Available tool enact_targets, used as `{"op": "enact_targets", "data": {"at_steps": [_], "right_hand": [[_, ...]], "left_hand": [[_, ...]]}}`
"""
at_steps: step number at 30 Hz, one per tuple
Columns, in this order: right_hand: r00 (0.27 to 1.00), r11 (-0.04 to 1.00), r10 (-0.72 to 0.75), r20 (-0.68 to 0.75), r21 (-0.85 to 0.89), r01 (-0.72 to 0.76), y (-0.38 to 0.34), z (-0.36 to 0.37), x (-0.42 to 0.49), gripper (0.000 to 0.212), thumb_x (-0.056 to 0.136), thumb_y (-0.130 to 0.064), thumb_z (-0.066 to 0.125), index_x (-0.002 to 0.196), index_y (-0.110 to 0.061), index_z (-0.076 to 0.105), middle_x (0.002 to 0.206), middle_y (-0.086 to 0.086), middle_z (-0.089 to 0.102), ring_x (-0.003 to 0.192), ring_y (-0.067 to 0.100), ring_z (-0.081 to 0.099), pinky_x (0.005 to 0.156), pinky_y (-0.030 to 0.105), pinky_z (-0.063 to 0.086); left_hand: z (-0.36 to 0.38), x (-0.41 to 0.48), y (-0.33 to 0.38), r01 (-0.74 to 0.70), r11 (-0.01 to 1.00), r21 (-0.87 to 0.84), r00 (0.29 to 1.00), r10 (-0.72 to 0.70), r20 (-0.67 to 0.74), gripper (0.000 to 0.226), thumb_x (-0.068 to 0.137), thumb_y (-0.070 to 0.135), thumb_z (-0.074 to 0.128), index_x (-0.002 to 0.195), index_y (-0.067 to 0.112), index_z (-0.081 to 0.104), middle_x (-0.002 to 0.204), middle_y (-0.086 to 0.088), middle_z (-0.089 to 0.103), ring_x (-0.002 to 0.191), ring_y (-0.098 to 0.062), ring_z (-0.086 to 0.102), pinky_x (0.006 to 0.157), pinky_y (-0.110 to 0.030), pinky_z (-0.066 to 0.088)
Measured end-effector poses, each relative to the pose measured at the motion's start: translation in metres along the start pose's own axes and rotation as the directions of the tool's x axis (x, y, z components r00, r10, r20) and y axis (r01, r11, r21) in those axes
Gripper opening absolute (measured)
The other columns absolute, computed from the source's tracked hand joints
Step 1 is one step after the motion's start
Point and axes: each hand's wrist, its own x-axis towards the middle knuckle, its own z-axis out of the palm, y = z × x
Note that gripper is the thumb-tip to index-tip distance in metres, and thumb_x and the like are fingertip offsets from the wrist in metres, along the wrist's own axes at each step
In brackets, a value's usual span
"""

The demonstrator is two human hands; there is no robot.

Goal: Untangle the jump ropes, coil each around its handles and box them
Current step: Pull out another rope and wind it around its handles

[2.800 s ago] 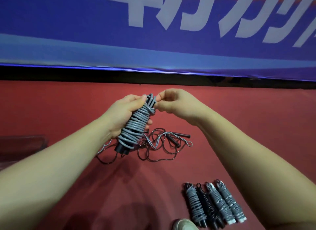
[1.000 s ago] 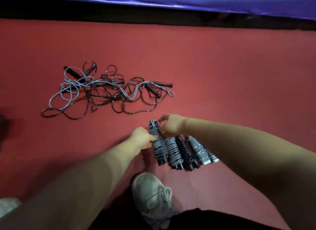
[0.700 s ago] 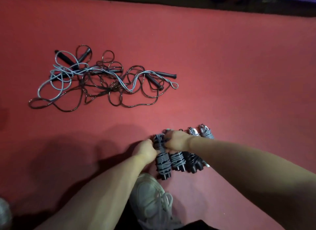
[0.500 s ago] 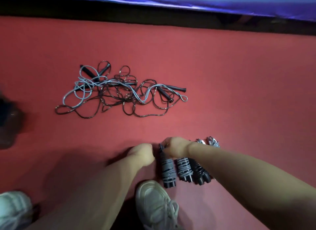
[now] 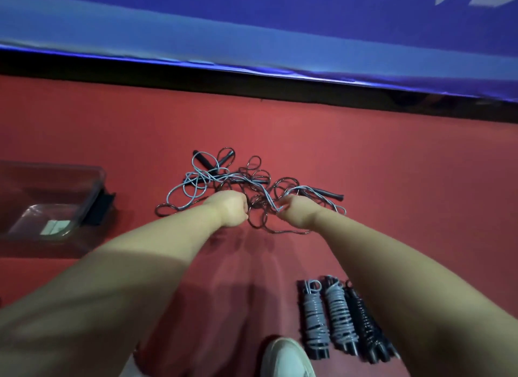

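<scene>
1. Ropes [image 5: 252, 186], grey and dark, lie in a loose tangle on the red floor [image 5: 392, 180] at the middle of the frame. Black handles poke out at the tangle's upper left and right edges.
2. Left hand [image 5: 228, 211] is at the tangle's lower left, its fingers curled into a fist against the dark loops. Whether they clasp a strand cannot be told.
3. Right hand [image 5: 298, 215] is at the tangle's lower right, its fingertips pinching a grey strand.
4. Bundles [image 5: 336, 317], each a rope coiled round its handles, lie side by side at lower right: two grey, then dark ones partly hidden by the right forearm.
5. Box [image 5: 92, 191], clear plastic, sits at the left edge, well apart from the tangle.
6. Shoe [image 5: 286, 360], white, shows at the bottom edge, just left of the bundles.
7. Banner [image 5: 252, 26], blue, runs across the top.
</scene>
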Motion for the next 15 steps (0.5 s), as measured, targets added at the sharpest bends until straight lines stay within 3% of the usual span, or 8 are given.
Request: {"op": "enact_targets", "data": {"at_steps": [3, 7, 10, 13, 15], "right_hand": [[0.988, 0.966, 0.142, -0.056, 0.224, -0.126, -0.005, 0.014, 0.051, 0.044, 0.089, -0.023, 0.057, 0.129, -0.006, 0.049, 0.129, 0.014, 0.056, 0.118, 0.030, 0.052, 0.095, 0.031, 0.040], [0.959, 0.900, 0.279, -0.047, 0.362, -0.244, -0.007, 0.040, 0.117, 0.061, 0.087, -0.028, 0.059, 0.139, -0.008, 0.032, 0.132, 0.015, 0.052, 0.121, 0.030, 0.050, 0.101, 0.034, 0.039], [0.944, 0.896, 0.330, -0.021, 0.322, -0.306, -0.003, 0.059, 0.155, 0.063, 0.090, -0.033, 0.053, 0.143, -0.012, 0.026, 0.134, 0.012, 0.051, 0.126, 0.030, 0.046, 0.108, 0.041, 0.032], [0.926, 0.914, 0.373, -0.058, 0.198, -0.355, 0.001, 0.069, 0.168, 0.038, 0.095, -0.032, 0.043, 0.129, -0.015, 0.044, 0.130, 0.008, 0.056, 0.124, 0.029, 0.048, 0.105, 0.041, 0.027], [0.935, 0.939, 0.316, -0.159, 0.194, -0.284, -0.002, 0.060, 0.162, 0.031, 0.099, -0.030, 0.038, 0.121, -0.016, 0.054, 0.122, 0.009, 0.061, 0.117, 0.029, 0.052, 0.103, 0.039, 0.029]], "left_hand": [[-0.002, 0.024, -0.021, 0.016, 0.999, -0.047, 1.000, -0.016, -0.005, 0.016, 0.091, 0.027, 0.057, 0.105, 0.021, 0.064, 0.117, -0.001, 0.063, 0.109, -0.022, 0.057, 0.090, -0.027, 0.045], [0.004, 0.065, -0.048, 0.055, 0.992, -0.112, 0.998, -0.054, 0.012, 0.009, 0.091, 0.026, 0.057, 0.097, 0.023, 0.063, 0.108, 0.001, 0.065, 0.101, -0.023, 0.061, 0.075, -0.022, 0.045], [0.009, 0.093, -0.062, 0.067, 0.987, -0.149, 0.998, -0.066, 0.013, 0.007, 0.090, 0.025, 0.058, 0.094, 0.024, 0.063, 0.108, 0.002, 0.066, 0.103, -0.020, 0.060, 0.091, -0.029, 0.047], [0.015, 0.109, -0.074, 0.091, 0.978, -0.188, 0.996, -0.091, 0.007, 0.008, 0.090, 0.023, 0.058, 0.096, 0.022, 0.064, 0.109, 0.002, 0.066, 0.104, -0.019, 0.059, 0.095, -0.031, 0.046], [0.016, 0.109, -0.079, 0.116, 0.971, -0.208, 0.993, -0.120, -0.009, 0.010, 0.090, 0.023, 0.059, 0.099, 0.021, 0.063, 0.114, -0.001, 0.065, 0.107, -0.020, 0.059, 0.097, -0.031, 0.044]]}}
